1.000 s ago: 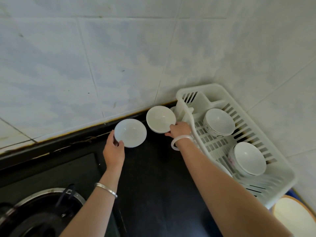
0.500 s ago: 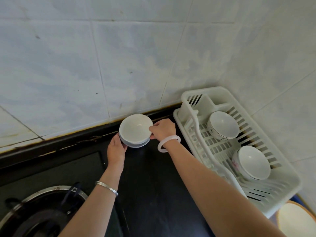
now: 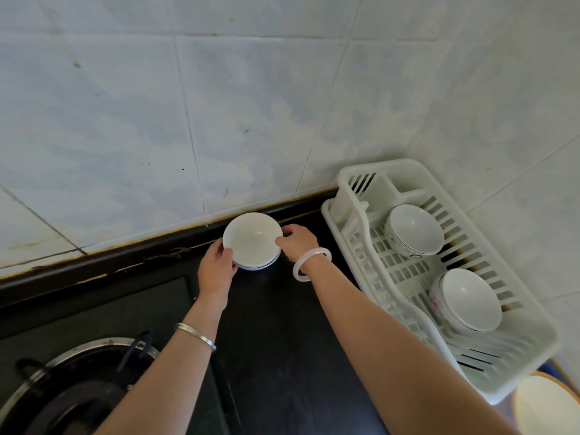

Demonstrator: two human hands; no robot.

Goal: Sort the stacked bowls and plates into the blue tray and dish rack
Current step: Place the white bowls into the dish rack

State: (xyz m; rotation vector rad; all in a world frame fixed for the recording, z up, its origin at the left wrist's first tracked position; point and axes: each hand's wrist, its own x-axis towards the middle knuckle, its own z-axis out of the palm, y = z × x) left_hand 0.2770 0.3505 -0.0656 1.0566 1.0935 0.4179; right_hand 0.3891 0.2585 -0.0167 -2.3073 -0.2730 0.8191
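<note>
1. At the back of the black counter, near the wall, is the bowl stack.
2. The left hand and the right hand grip its opposite rims with curled fingers.
3. Glazed ceramic looks stiff, slippery and fragile, so it is better to hold under the lowest bowl.

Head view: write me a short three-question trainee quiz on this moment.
1. True or false: the rack holds two bowls.
2. The left hand and right hand both grip: A) a pan, B) the stack of bowls, C) the rack.
3. Fill in: in this view the stack is to the rack's ___.
Key: 1 true; 2 B; 3 left.
</note>
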